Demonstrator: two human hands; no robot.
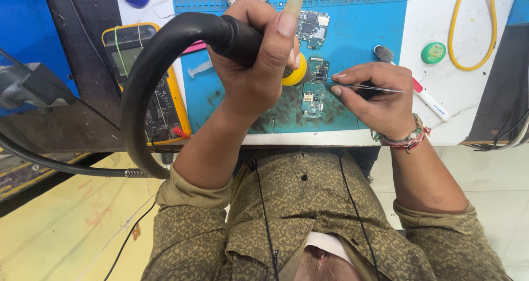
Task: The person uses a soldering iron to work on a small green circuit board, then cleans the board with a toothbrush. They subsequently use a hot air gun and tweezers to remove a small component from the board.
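Fingers [286,22] of left hand [259,66] wrapped around hot-air handle [242,38]; right hand [380,96] pinching tweezers [369,87] over circuit board [314,88], near front edge of counter [474,93]. Apparent step: heating a part; next needs steady lifting.

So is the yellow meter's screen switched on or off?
Cannot tell. The yellow meter lies flat on the bench, its grey screen looks blank, but the black hose crosses it.

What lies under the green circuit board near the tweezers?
The circuit board rests on the blue work mat, which is darkly stained there. The left hand covers the mat beside it.
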